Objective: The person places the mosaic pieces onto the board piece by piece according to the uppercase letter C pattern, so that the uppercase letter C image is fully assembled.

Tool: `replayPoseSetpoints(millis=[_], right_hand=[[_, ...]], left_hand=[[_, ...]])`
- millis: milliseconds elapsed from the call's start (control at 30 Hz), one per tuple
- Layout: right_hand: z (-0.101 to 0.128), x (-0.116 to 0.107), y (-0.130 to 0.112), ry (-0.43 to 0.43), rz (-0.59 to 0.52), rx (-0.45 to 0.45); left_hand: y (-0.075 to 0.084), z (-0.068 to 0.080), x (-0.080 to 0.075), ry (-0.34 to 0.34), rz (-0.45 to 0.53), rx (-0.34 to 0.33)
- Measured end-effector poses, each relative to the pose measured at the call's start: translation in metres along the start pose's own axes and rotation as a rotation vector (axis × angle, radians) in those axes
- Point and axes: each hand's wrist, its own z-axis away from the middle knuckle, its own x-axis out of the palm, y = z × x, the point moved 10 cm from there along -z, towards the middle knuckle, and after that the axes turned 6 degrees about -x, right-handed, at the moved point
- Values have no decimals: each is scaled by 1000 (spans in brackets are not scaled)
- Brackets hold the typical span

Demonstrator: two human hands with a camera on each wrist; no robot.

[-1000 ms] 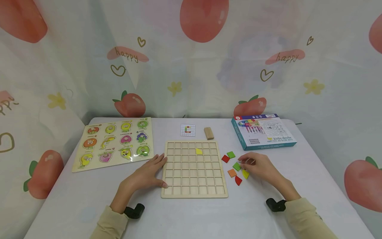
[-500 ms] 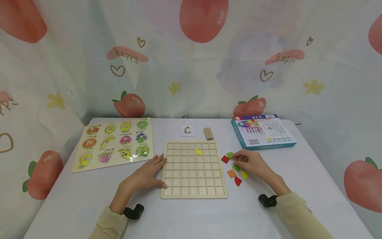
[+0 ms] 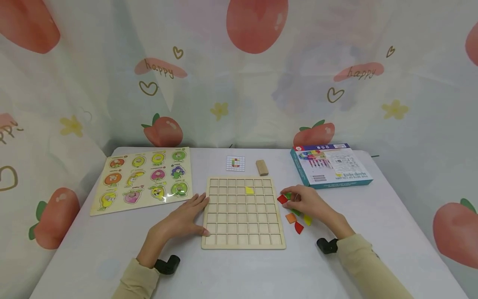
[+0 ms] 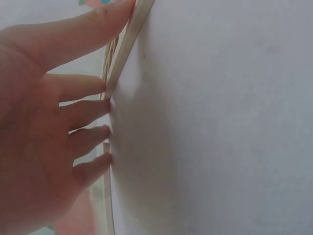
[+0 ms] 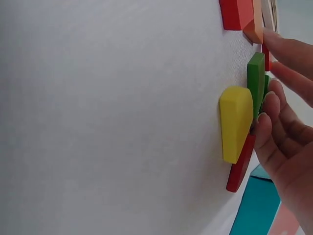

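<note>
A wooden grid board [image 3: 243,213] lies mid-table, a yellow square tile [image 3: 249,190] in one of its upper cells. My left hand [image 3: 185,218] rests along the board's left edge with fingers spread; in the left wrist view the fingertips touch the board's side [image 4: 123,51]. Right of the board, my right hand [image 3: 310,203] has thumb and index finger on opposite sides of a red square tile [image 3: 282,199], pinching it. Around that hand lie green tiles [image 5: 256,83], an orange square [image 3: 291,218], a red quarter-round tile [image 3: 298,227] and a yellow rounded tile [image 5: 236,125].
At the back stand a small pattern card [image 3: 235,163] and a wooden block [image 3: 262,167]. A fruit puzzle board [image 3: 145,197] lies to the left. A teal-sided box [image 3: 332,166] lies at the back right. A patterned cloth [image 3: 239,95] hangs behind the table.
My right hand has moved left and slightly away from me, from beside the green and yellow tiles to the red square tile. The left hand has stayed put.
</note>
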Motion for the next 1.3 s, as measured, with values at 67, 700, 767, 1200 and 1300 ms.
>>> replayPoseSetpoints(millis=[67, 700, 767, 1200, 1300], right_hand=[[-2, 2, 0, -15, 2, 7], [-4, 2, -1, 21, -42, 51], [-5, 1, -2, 32, -47, 57], [-9, -6, -16, 101, -93, -32], [-10, -7, -21, 120, -108, -47]], left_hand=[[-1, 0, 1, -3, -2, -8], [-5, -3, 2, 0, 3, -16], [-5, -3, 2, 1, 2, -21], [-4, -2, 0, 10, 15, -17], [-4, -2, 0, 7, 24, -17]])
